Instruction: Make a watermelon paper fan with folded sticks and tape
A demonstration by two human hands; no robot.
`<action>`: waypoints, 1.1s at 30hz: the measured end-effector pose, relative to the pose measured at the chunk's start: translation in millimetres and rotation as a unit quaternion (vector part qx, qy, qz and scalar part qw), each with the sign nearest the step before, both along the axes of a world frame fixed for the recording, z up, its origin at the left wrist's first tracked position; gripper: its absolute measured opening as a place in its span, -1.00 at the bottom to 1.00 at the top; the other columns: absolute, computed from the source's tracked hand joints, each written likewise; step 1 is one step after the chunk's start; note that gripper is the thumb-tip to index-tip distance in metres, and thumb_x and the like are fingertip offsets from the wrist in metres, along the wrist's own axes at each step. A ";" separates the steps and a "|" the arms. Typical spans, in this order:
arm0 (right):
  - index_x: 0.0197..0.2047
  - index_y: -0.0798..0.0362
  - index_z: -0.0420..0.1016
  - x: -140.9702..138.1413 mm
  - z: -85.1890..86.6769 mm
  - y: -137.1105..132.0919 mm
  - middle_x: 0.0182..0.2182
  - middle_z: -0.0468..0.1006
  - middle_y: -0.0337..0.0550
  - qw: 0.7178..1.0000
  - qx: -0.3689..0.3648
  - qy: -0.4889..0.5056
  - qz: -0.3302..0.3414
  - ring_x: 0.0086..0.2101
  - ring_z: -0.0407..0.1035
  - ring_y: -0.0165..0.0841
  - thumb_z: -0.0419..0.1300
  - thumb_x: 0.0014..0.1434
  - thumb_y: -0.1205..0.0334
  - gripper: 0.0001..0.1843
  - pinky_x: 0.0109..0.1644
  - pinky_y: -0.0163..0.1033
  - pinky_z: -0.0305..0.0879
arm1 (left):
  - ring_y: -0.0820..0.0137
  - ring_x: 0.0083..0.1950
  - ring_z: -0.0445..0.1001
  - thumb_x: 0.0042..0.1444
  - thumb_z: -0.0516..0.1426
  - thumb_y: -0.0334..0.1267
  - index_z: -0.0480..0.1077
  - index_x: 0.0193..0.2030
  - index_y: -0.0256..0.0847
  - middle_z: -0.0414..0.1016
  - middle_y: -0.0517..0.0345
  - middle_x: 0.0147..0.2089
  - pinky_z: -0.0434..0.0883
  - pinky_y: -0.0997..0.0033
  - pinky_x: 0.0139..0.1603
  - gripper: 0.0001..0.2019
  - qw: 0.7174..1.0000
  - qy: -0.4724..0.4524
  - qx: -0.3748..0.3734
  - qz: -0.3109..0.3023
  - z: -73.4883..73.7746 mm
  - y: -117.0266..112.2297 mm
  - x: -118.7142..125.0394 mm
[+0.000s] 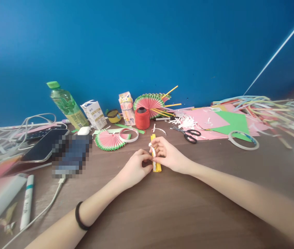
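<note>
Pinching a folded yellow paper strip (156,162) together, left hand (133,170) and right hand (168,156) grip it on the table (178,207), just nearer than the red thread spool (142,118); beside that spool, milk carton (94,114) stands closed.

Even, bright, diffuse lighting; shadows faint. Wide-angle distortion bends both side edges. Near-left clutter is blurred, the far-right paper strips (273,107) soft. A phone (70,155) screen is pixelated.

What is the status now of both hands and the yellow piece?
Left hand and right hand both pinching folded yellow paper, white strip on it. Scissors lie apart; nothing blocking.
</note>
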State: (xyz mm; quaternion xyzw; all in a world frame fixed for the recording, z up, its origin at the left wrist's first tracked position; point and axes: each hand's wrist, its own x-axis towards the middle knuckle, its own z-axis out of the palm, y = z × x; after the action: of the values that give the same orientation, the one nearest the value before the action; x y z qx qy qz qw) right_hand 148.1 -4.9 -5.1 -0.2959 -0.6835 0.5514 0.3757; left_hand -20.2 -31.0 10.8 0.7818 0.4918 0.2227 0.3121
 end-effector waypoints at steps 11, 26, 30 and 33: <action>-0.10 -0.02 0.15 -1.4 -4.0 -4.2 -0.30 0.33 -0.24 0.995 0.083 -0.038 -0.029 -0.33 0.32 -0.46 0.11 0.00 0.50 -0.59 -0.21 -0.25 0.33 | 0.36 -0.19 0.37 -0.08 0.10 -0.37 0.44 -0.36 -0.22 0.36 0.09 -0.19 0.34 0.35 -0.08 -0.87 1.000 -0.011 0.001 0.010 -0.4 -1.7 1.8; -0.10 -0.03 0.15 -1.3 -4.2 -6.4 -0.29 0.35 -0.22 0.991 0.107 -0.067 -0.042 -0.31 0.34 -0.42 0.09 0.03 0.48 -0.62 -0.19 -0.21 0.34 | 0.34 -0.14 0.36 -0.08 0.06 -0.43 0.43 -0.35 -0.23 0.36 0.08 -0.18 0.33 0.33 -0.04 -0.84 1.000 -0.025 -0.002 0.004 0.7 -2.3 2.6; -0.11 -0.02 0.15 -1.5 -3.2 -7.0 -0.31 0.35 -0.23 0.990 0.110 -0.075 -0.048 -0.32 0.34 -0.43 0.09 0.03 0.47 -0.64 -0.20 -0.21 0.33 | 0.36 -0.16 0.37 -0.09 0.05 -0.44 0.43 -0.35 -0.23 0.36 0.08 -0.18 0.33 0.34 -0.05 -0.83 1.000 -0.023 0.003 0.000 0.0 -2.0 2.7; -0.11 -0.02 0.15 -1.4 -1.7 -7.6 -0.32 0.36 -0.24 0.990 0.106 -0.080 -0.051 -0.34 0.34 -0.44 0.09 0.02 0.48 -0.63 -0.21 -0.22 0.33 | 0.34 -0.15 0.36 -0.06 0.11 -0.36 0.44 -0.33 -0.22 0.35 0.08 -0.17 0.33 0.33 -0.06 -0.87 1.000 -0.020 0.002 0.000 -1.9 -2.3 2.7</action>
State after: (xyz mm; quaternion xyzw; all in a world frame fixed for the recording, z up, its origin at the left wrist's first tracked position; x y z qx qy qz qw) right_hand 146.8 -12.5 -6.8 -0.3320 -0.7500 0.4307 0.3765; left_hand -17.5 -33.3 8.9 0.7782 0.4848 0.2390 0.3197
